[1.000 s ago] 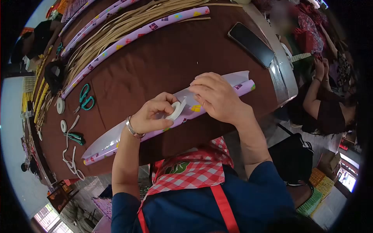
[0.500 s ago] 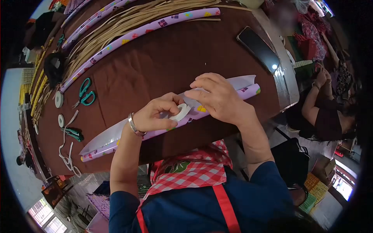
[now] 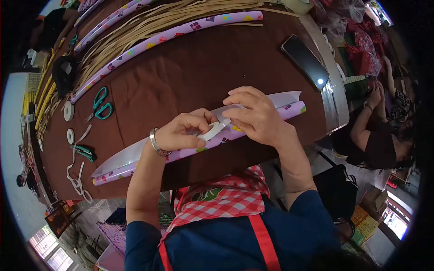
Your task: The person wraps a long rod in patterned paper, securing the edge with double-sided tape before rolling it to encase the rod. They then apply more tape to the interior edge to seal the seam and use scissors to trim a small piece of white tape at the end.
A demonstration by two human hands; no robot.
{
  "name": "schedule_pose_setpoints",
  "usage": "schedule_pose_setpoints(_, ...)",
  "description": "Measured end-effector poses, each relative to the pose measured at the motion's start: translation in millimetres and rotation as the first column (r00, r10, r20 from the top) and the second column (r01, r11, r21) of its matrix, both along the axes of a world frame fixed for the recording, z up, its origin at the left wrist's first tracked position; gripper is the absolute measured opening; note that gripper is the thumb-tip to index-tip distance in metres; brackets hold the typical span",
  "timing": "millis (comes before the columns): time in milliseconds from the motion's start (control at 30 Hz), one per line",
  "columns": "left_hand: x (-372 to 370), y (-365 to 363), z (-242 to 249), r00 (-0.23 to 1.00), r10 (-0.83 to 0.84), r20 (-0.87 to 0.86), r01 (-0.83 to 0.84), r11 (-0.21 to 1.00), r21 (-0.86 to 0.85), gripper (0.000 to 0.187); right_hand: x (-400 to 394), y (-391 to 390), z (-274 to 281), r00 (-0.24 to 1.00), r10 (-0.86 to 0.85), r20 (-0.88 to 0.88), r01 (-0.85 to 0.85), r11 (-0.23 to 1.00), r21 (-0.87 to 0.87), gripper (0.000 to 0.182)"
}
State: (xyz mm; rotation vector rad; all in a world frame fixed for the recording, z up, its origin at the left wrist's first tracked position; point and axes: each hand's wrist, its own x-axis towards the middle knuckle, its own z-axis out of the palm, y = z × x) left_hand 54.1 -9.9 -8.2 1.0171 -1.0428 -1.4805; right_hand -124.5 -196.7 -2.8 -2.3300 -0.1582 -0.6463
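Note:
My left hand (image 3: 183, 131), with a silver bracelet at its wrist, grips a roll of white tape (image 3: 210, 132) between thumb and fingers. The loose end of the tape runs a short way to my right hand (image 3: 258, 118), which pinches it between thumb and forefinger; the other fingers are raised and curved. Under both hands lies a long sheet of lilac patterned wrapping paper (image 3: 294, 109), partly rolled along its near edge, with the pale inner side showing behind. My hands and the tape cover its middle.
Teal-handled scissors (image 3: 103, 109), a green stapler (image 3: 85, 152), spare tape rolls (image 3: 68, 111) and a curled white strip (image 3: 73, 165) lie at left. A finished-looking lilac roll (image 3: 162, 39) and tan strips (image 3: 122, 38) lie behind. A phone (image 3: 305, 62) rests at right, near another person's arm (image 3: 361, 119).
My right thumb and forefinger have closed on the tape's loose end and lifted it slightly from the roll. The left hand still holds the roll; the view has shifted a little.

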Motion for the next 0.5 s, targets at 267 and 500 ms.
schedule_pose_setpoints(267,1,0,-2,1.000,0.000,-0.005,0.000,1.000,0.011,0.018,-2,-4,3,0.999,-0.027,0.035,0.027,1.000,0.003,0.019)
schedule_pose_setpoints(500,1,-1,-3,1.000,0.001,0.003,-0.001,1.000,0.009,0.017,4,-25,7,0.984,-0.168,0.062,0.174,0.979,-0.106,0.009)
